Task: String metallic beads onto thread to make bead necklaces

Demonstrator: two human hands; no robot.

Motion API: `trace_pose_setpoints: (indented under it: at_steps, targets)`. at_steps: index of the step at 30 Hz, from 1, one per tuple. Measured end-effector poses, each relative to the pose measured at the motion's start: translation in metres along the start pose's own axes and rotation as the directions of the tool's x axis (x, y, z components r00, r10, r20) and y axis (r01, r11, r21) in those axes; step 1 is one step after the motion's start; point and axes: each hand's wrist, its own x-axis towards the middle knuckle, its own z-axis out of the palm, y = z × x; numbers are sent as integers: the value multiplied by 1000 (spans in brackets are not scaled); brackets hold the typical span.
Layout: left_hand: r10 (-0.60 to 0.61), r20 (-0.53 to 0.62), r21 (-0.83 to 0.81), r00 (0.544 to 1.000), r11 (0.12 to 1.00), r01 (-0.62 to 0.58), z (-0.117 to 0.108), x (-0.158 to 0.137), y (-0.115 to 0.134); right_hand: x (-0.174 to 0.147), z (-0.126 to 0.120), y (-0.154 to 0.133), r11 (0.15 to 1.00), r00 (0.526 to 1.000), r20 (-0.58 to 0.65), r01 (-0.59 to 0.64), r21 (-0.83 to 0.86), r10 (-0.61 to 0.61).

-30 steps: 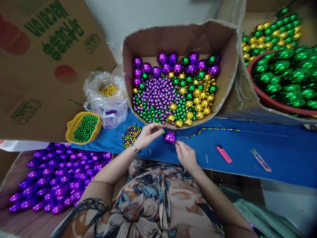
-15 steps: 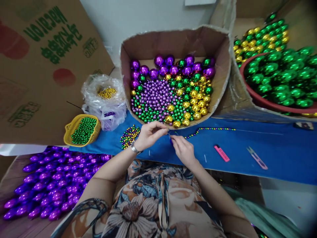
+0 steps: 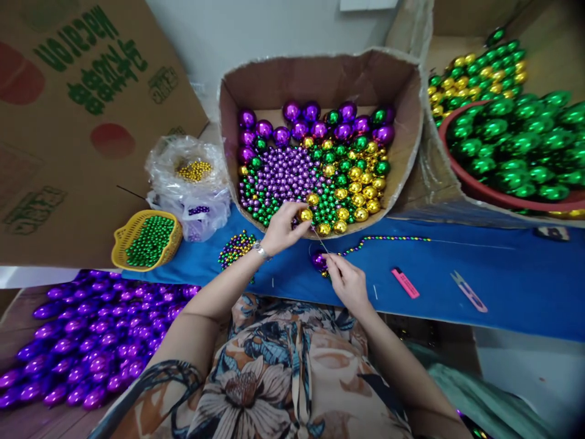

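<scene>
My left hand (image 3: 286, 230), a watch on its wrist, reaches over the near rim of the bead box (image 3: 320, 73). Its thumb and forefinger close around a large gold bead (image 3: 306, 214). My right hand (image 3: 348, 281) pinches a fine pale thread (image 3: 320, 239), which slants up toward the left fingertips. Beside the right fingertips is a shiny purple bead (image 3: 319, 261), with small gold and green beads just below it. A strand of small mixed beads (image 3: 388, 238) trails right across the blue cloth (image 3: 439, 262); the right fingers partly hide where it begins.
Mixed small beads (image 3: 236, 249) lie left of my hands, beside a yellow basket (image 3: 119, 249) and plastic bags (image 3: 212, 216). A pink marker (image 3: 405, 283) and thread snips (image 3: 470, 291) lie right. A red tub (image 3: 475, 183) holds green ornaments; purple ornaments (image 3: 100, 341) fill the lower left.
My hands have moved apart. The left has gone up over the box rim to a gold bead, the right slightly down and right. The purple bead and slanting thread now show more clearly.
</scene>
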Motion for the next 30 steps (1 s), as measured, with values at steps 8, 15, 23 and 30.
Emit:
trace_pose_setpoints:
  at_steps: [8, 15, 23, 30]
  targets:
    - [-496, 23, -829, 868, 476, 294, -14, -18, 23, -5, 9, 4, 991, 996, 70, 68, -119, -59]
    - [-451, -34, -792, 892, 556, 251, -6, -30, 25, -4, 11, 3, 985, 994, 69, 95, -147, -85]
    - [-313, -172, -654, 934, 745, 130, 20, -54, 14, -4, 18, 0, 990, 996, 35, 80, -116, -76]
    - [-326, -21, -607, 945, 755, 247, 22, -67, 13, -6, 19, 5, 990, 995, 57, 87, -108, -81]
